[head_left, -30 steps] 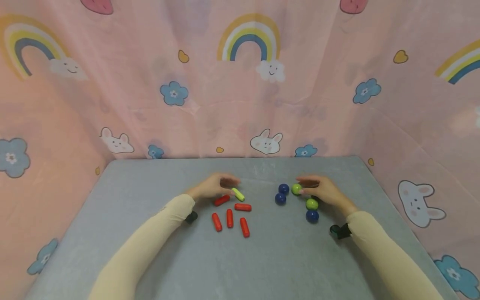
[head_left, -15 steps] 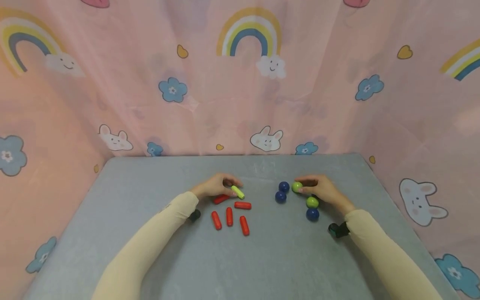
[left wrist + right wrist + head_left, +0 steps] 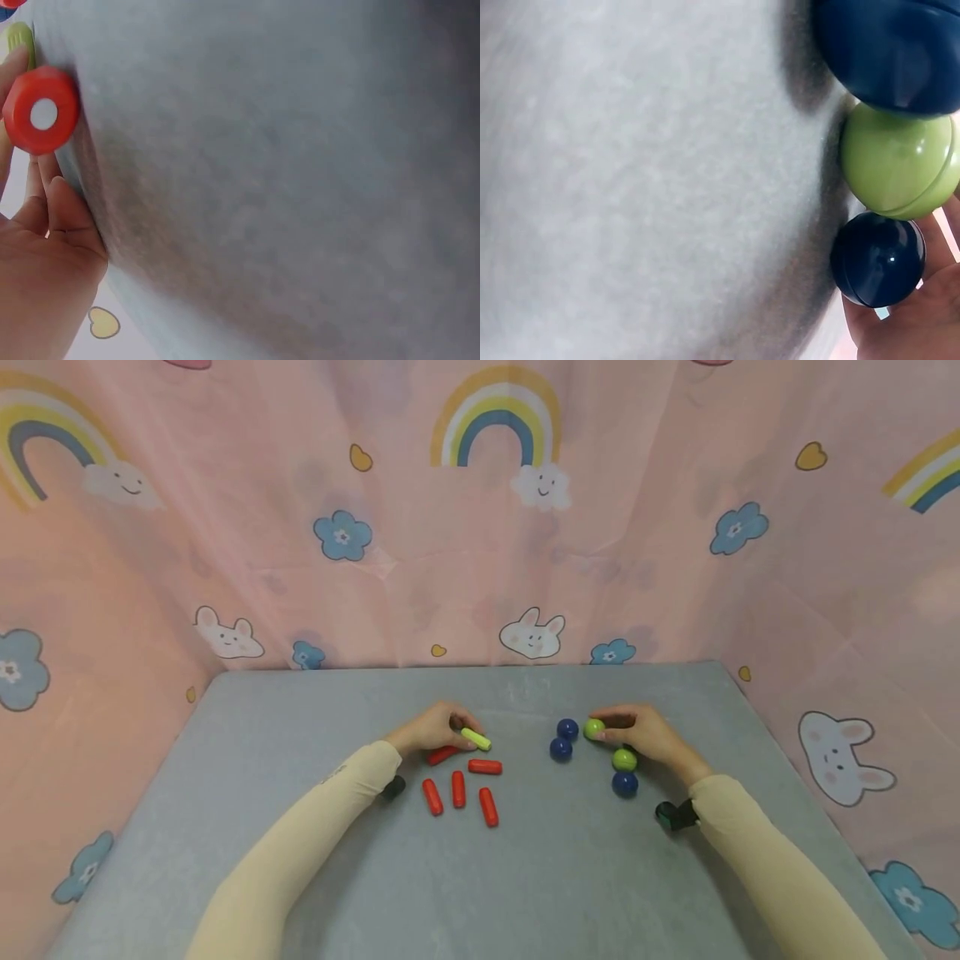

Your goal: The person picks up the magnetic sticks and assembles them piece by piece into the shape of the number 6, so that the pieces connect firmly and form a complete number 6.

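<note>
My left hand [image 3: 435, 728] pinches a short yellow-green rod [image 3: 476, 739] between thumb and fingers. Just below that hand lies a red rod [image 3: 442, 755]; in the left wrist view a red rod's end [image 3: 41, 111] with a white centre blocks part of the fingers. My right hand [image 3: 651, 735] holds a green ball [image 3: 594, 729] by thumb and fingertips. Near its palm rest another green ball [image 3: 624, 760] and a dark blue ball [image 3: 625, 784]. A further dark blue ball [image 3: 878, 259], close to the hand in the right wrist view, is mostly hidden from the head view.
Several other red rods [image 3: 485, 767] lie on the grey table [image 3: 540, 877] by the left hand. Two dark blue balls [image 3: 561, 749] sit between the hands. A pink printed curtain [image 3: 630, 552] stands behind the table and along both sides.
My left fingers have closed on the yellow-green rod, which is now turned closer to level. The right thumb and fingers have closed round the green ball. The view has tilted slightly down.
</note>
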